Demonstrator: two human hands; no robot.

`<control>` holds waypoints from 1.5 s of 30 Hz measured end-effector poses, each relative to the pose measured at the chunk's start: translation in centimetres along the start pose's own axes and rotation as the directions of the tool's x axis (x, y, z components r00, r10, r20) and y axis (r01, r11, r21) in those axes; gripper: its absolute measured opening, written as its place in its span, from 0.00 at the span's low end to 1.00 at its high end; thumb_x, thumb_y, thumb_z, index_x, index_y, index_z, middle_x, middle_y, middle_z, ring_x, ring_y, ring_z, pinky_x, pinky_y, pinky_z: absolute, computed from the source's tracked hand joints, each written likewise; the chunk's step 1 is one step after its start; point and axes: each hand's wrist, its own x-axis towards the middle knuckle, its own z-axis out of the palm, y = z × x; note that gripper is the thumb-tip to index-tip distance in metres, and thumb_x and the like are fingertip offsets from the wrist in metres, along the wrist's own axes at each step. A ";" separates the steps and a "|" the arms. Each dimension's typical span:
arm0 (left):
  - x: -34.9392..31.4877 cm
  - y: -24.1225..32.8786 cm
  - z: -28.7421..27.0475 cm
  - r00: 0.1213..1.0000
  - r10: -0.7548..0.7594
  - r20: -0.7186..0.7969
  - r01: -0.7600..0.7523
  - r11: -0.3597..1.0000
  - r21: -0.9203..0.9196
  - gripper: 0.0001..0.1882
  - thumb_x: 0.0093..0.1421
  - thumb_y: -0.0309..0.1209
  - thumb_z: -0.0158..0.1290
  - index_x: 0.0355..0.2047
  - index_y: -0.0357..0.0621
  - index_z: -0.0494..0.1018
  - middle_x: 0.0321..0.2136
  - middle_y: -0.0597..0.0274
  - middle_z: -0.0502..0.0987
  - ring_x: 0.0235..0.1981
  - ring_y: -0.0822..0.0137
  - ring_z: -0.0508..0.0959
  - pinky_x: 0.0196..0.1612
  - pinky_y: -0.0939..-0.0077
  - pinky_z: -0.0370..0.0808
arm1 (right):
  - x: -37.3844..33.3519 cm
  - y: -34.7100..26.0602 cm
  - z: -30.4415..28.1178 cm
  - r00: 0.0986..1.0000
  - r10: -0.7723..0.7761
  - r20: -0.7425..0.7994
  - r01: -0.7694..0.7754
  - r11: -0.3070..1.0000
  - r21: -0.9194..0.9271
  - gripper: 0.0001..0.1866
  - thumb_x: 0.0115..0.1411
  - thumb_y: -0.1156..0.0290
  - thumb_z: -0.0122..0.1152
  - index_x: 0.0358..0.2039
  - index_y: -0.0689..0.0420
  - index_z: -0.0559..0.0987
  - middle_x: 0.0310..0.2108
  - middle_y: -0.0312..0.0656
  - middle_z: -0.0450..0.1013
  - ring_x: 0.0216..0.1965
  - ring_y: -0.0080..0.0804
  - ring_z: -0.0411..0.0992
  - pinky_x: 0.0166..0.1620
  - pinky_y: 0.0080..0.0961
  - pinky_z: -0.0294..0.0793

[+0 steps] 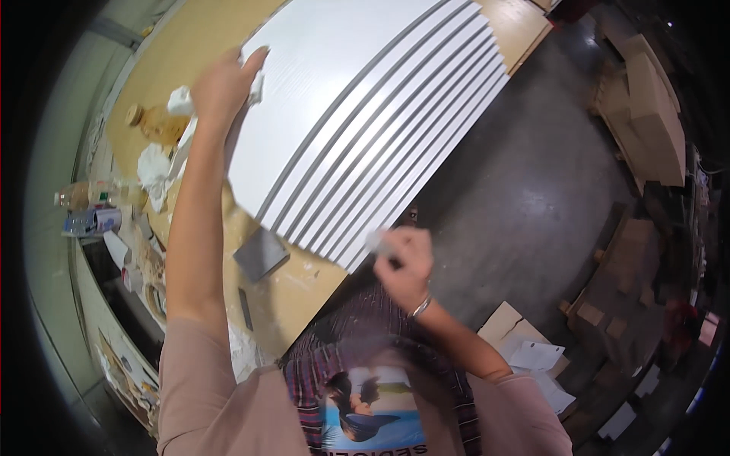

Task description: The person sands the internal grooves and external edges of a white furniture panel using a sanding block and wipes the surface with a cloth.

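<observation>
A stack of white panels [296,99] lies fanned out in steps, their grey edges showing as long curved lines. At the stack's far left edge is my left hand [220,90], thumb raised, closed round a crumpled white cloth [256,88] that shows on both sides of it. My right hand [409,266] hovers by the stack's near corner, fingers pinched on a small whitish piece [376,242]. Motion blurs that piece, so its kind is unclear. A flat grey block [261,254] sits beside the panels' near left end.
On the tan worktable [304,304] stand an amber bottle [156,121] and crumpled white tissue [154,169]. Plastic bottles [87,194] lie at the left. Cardboard boxes [650,106] stand on the floor at right, with flat cardboard and papers [536,355] nearer me.
</observation>
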 end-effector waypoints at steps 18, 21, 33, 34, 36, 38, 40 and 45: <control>-0.5 1.0 -1.2 0.999 -0.034 0.004 0.035 0.991 -0.132 0.27 0.56 0.53 0.54 0.31 0.38 0.82 0.31 0.42 0.82 0.36 0.44 0.82 0.44 0.53 0.76 | -5.2 -3.7 1.0 0.939 -0.176 0.296 0.205 0.976 -0.071 0.22 0.40 0.81 0.64 0.40 0.53 0.85 0.33 0.40 0.73 0.35 0.40 0.69 0.40 0.36 0.68; -0.4 1.0 -1.1 0.999 -0.034 0.008 0.034 0.993 -0.113 0.27 0.55 0.53 0.54 0.31 0.38 0.82 0.30 0.42 0.82 0.36 0.45 0.82 0.44 0.53 0.76 | -4.9 -4.1 1.2 0.976 -0.144 0.163 0.166 0.977 -0.132 0.23 0.40 0.80 0.64 0.41 0.52 0.85 0.33 0.40 0.73 0.35 0.40 0.68 0.40 0.37 0.68; 0.0 1.2 -1.1 0.993 -0.111 0.046 0.118 0.975 -0.190 0.27 0.56 0.54 0.53 0.35 0.41 0.83 0.34 0.43 0.82 0.39 0.46 0.82 0.46 0.54 0.76 | -3.5 -4.7 1.2 0.954 -0.248 0.166 0.284 0.925 -0.252 0.22 0.38 0.77 0.64 0.39 0.52 0.85 0.30 0.37 0.70 0.32 0.38 0.68 0.37 0.35 0.64; -0.1 1.3 -1.0 0.993 -0.112 0.048 0.119 0.973 -0.196 0.27 0.56 0.54 0.53 0.35 0.41 0.83 0.34 0.43 0.82 0.39 0.46 0.82 0.46 0.54 0.76 | -3.7 -4.1 1.1 0.944 -0.241 0.225 0.296 0.920 -0.256 0.23 0.38 0.78 0.64 0.39 0.52 0.85 0.30 0.37 0.70 0.32 0.37 0.68 0.38 0.35 0.64; -0.3 1.4 -0.7 0.996 -0.082 0.027 0.086 0.980 -0.177 0.27 0.56 0.54 0.53 0.36 0.40 0.83 0.35 0.42 0.82 0.40 0.45 0.82 0.46 0.54 0.76 | -4.7 -3.2 0.5 0.935 -0.207 0.288 0.285 0.922 -0.263 0.24 0.38 0.80 0.63 0.41 0.53 0.85 0.30 0.38 0.71 0.32 0.38 0.68 0.37 0.34 0.65; -0.5 0.7 -1.0 0.996 -0.084 0.015 0.085 0.986 -0.144 0.27 0.57 0.54 0.53 0.36 0.40 0.83 0.36 0.42 0.82 0.40 0.45 0.82 0.46 0.54 0.76 | -5.1 -2.8 -0.3 0.954 -0.174 0.244 0.236 0.938 -0.255 0.24 0.39 0.80 0.63 0.41 0.53 0.85 0.31 0.39 0.71 0.32 0.38 0.68 0.37 0.35 0.66; -0.6 1.0 -0.9 0.998 -0.065 0.014 0.066 0.989 -0.131 0.27 0.57 0.54 0.53 0.36 0.40 0.83 0.36 0.42 0.82 0.40 0.45 0.82 0.47 0.54 0.76 | -4.6 -2.5 -0.6 0.987 -0.094 0.129 0.127 0.952 -0.278 0.25 0.39 0.78 0.64 0.42 0.53 0.84 0.32 0.40 0.71 0.34 0.41 0.69 0.39 0.38 0.67; 0.0 1.3 -0.9 0.999 -0.045 0.018 0.047 0.994 -0.101 0.28 0.57 0.54 0.54 0.36 0.38 0.82 0.36 0.42 0.82 0.41 0.45 0.82 0.47 0.53 0.76 | -3.4 -1.0 0.2 0.990 -0.062 0.124 0.091 0.965 -0.247 0.23 0.41 0.78 0.64 0.43 0.54 0.83 0.32 0.42 0.72 0.34 0.42 0.69 0.39 0.39 0.68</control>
